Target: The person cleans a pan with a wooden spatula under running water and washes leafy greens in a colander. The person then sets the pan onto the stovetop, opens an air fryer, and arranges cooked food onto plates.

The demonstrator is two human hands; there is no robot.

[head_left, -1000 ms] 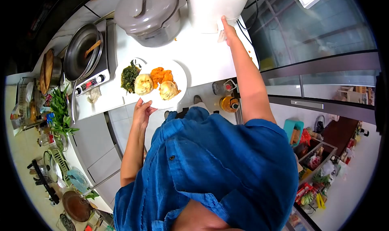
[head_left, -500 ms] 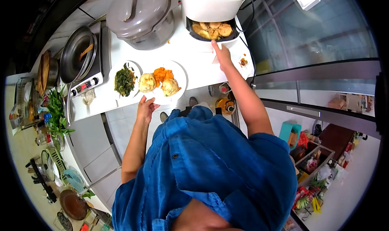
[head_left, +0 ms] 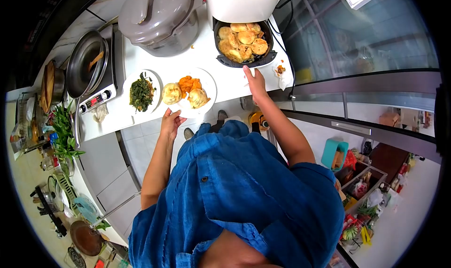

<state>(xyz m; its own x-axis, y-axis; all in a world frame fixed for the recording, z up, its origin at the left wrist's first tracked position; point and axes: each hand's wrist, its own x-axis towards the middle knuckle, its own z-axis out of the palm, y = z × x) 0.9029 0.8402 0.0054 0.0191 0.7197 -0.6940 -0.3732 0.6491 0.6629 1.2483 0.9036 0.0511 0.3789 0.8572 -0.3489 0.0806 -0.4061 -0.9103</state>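
Note:
My left hand (head_left: 172, 122) grips the near edge of a white plate (head_left: 210, 87), which bears two pale buns (head_left: 197, 98) and orange food (head_left: 189, 84). A smaller plate (head_left: 128, 102) of dark cooked greens (head_left: 142, 92) stands beside it. My right hand (head_left: 255, 82) is closed around the handle of a black fryer drawer (head_left: 268, 38), its handle mostly hidden by the fingers. Browned round slices (head_left: 242, 41) lie in the drawer, which is pulled out from under the white air fryer (head_left: 244, 4).
A grey lidded pot (head_left: 162, 21) stands behind the plates. At the left, a frying pan (head_left: 84, 63) rests on a cooktop (head_left: 99, 99). A crumpled tissue with scraps (head_left: 283, 75) lies right of the drawer, near a cable. A glass-fronted door (head_left: 357, 42) is at the right.
My right hand has moved back toward me and the fryer drawer has come out, showing the slices. My left hand stays at the plate's edge.

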